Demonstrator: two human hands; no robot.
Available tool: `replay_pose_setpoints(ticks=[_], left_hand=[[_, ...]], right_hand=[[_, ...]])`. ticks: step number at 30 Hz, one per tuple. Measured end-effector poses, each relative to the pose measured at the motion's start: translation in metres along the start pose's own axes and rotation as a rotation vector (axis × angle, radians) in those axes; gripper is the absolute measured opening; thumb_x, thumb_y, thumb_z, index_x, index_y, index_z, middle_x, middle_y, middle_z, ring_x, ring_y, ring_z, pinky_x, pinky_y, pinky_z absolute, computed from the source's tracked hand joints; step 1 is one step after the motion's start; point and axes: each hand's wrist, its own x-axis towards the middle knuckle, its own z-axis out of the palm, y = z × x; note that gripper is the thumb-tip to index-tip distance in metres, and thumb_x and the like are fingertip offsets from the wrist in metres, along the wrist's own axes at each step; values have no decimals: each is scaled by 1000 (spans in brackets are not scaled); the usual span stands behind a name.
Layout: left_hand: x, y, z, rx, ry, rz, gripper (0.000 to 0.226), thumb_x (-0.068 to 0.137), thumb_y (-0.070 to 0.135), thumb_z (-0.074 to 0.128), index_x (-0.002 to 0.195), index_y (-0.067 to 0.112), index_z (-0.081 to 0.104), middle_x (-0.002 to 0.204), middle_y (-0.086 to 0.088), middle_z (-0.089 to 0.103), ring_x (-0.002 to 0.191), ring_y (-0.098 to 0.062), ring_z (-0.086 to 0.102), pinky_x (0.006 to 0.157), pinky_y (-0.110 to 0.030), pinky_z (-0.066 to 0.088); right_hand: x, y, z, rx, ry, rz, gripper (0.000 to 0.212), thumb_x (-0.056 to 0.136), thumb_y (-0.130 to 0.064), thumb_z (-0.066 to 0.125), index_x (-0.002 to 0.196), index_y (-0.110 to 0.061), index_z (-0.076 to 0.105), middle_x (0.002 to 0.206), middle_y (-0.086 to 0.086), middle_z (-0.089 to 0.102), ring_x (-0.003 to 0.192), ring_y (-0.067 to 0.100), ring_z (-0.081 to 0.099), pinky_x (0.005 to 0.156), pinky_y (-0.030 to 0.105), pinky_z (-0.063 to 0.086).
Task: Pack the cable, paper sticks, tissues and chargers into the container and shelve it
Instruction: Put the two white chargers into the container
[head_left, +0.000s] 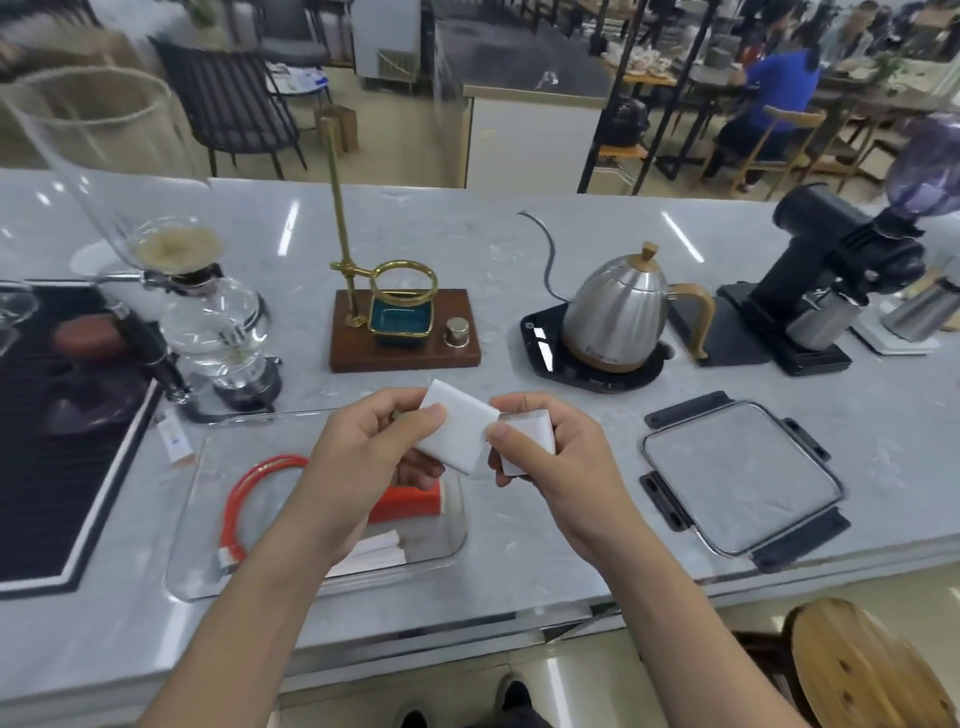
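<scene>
Chargers: you've got one in each hand, left hand (363, 447) pinching the bigger charger (460, 434), right hand (550, 457) gripping the small charger (527, 447), both up over the glass container (197, 561) w/ the red cable (249, 499), tissues (410, 501) & paper sticks (374, 551) already in. Lower them into the free right end, prongs up, don't drop on glass. Lid (737, 473) waits on the counter (519, 540).
</scene>
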Motion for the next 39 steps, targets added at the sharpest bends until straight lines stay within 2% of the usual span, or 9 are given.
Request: replay_pose_setpoints(ticks=[7,11,15,20,23,26,33,36,39], left_hand=[[0,0,-30,107,-2,0,16,91,13,65,100,16,78,92,-1,76,81,-9,66,63,-21,54],[-1,-4,-41,117,-30,-28,20,89,11,66,105,13,78,100,-6,78,87,-18,71,74,-33,59],[-7,-12,-48,-45,-28,-110,21,76,9,76,98,9,79,93,-11,78,77,-19,76,60,-25,60],[-9,-26,-59,261,-47,-51,20,76,4,82,94,12,77,88,-8,76,71,-11,71,63,-19,56],[-9,-31,-61,449,-81,-16,20,70,11,88,84,18,75,70,10,70,61,-3,65,59,-15,50],[-7,-39,-63,607,-105,-8,25,65,21,91,82,25,74,74,10,71,63,-7,67,65,-26,55],[0,-52,-60,730,-185,-31,31,59,30,91,82,37,73,70,21,70,60,-3,68,61,-23,57],[2,-56,-60,769,-220,-48,28,58,29,89,82,29,75,71,15,73,62,-8,70,63,-36,61],[3,-58,-58,832,-238,-50,32,55,37,87,84,28,76,71,14,72,63,-6,68,64,-38,60]], right_hand=[[4,9,18,-58,-17,13,25,74,-24,77,97,-15,71,76,3,71,64,19,65,58,29,52],[6,16,23,-62,-29,29,21,73,-26,77,93,-20,72,76,1,71,64,19,65,59,28,53],[9,24,21,-65,-1,54,20,76,-24,76,94,-20,72,82,9,71,68,20,65,62,30,54],[8,31,16,-58,28,96,31,73,-32,74,100,-17,71,91,17,72,71,23,64,66,34,54],[8,36,13,-75,41,113,26,78,-28,71,102,-16,70,91,13,73,72,22,65,67,35,54],[7,41,11,-84,44,128,21,86,-25,66,104,-15,69,92,11,74,73,21,66,69,37,54],[6,45,8,-101,50,154,21,90,-26,63,107,-16,69,95,10,74,77,23,67,71,38,54],[6,46,8,-105,39,156,21,89,-27,64,106,-17,69,95,9,74,78,22,68,71,38,54],[6,46,11,-112,36,157,24,86,-31,65,105,-18,70,94,6,75,79,21,69,71,36,54]])
